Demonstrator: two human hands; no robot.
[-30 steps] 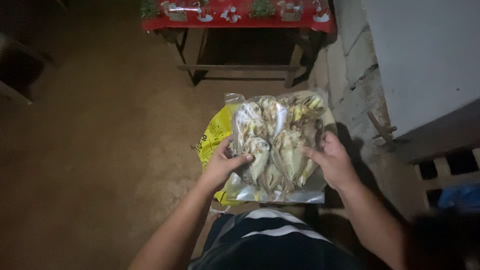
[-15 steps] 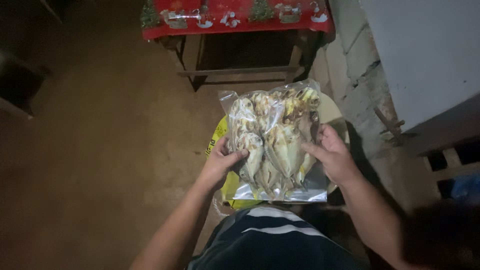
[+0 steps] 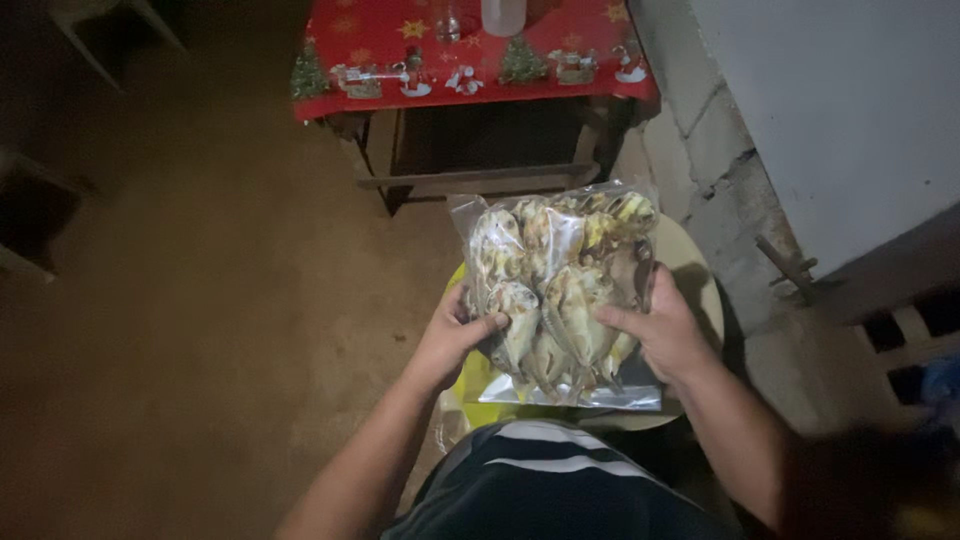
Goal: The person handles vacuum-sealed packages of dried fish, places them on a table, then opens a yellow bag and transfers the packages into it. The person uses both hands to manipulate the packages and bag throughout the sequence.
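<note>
Both my hands hold a clear plastic bag of dried fish (image 3: 555,280) upright in front of me. My left hand (image 3: 455,335) grips its left side, thumb laid across a fish. On the bag's lower right side my right hand (image 3: 655,335) is closed, fingers over the front. The bag holds several flat yellowish-grey fish and has a sealed bottom edge. Behind it lies a yellow plastic bag (image 3: 470,375), mostly hidden, on a round pale stool top (image 3: 695,270).
A wooden table (image 3: 470,175) with a red patterned cloth (image 3: 470,50) stands ahead. A rough block wall (image 3: 720,140) runs along the right, with a wooden slatted frame (image 3: 900,335) low down. Brown dirt floor (image 3: 200,300) spreads to the left.
The bag of fish stays in both hands and has shifted only slightly. My view has tilted up, showing more of the red cloth and the round stool top.
</note>
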